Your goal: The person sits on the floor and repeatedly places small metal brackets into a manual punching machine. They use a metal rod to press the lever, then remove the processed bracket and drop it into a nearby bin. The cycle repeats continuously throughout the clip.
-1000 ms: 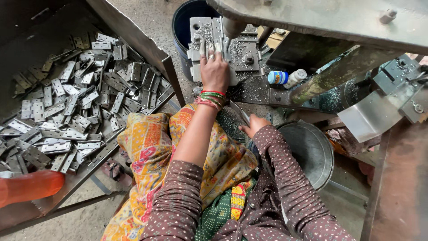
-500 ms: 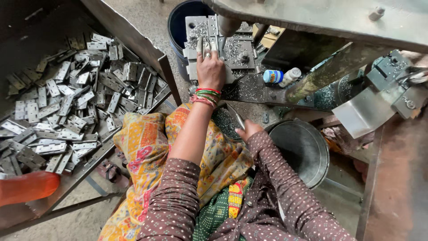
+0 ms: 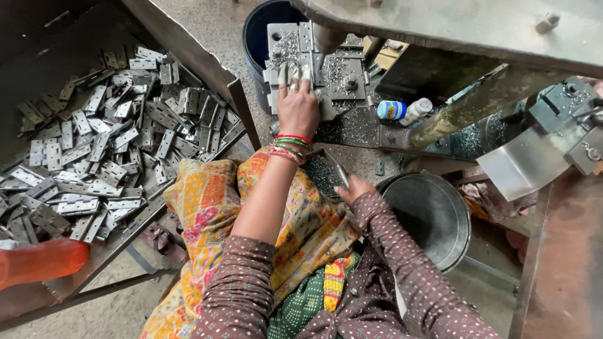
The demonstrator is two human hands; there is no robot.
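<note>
Left hand [image 3: 298, 108] presses flat, fingers spread, on the hinge leaf [image 3: 306, 44] seated in the press fixture [image 3: 342, 75]; keep fingertips clear of the punch; right hand [image 3: 353, 187] pinches a thin metal rod [image 3: 336, 168] nearer the lap.

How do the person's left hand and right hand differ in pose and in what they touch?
The left hand reaches forward, fingers flat on the metal fixture; the right hand stays back near the lap, gripping a thin metal rod. The left wrist wears bangles; the right wrist is covered by its sleeve. Both touch metal.
</note>
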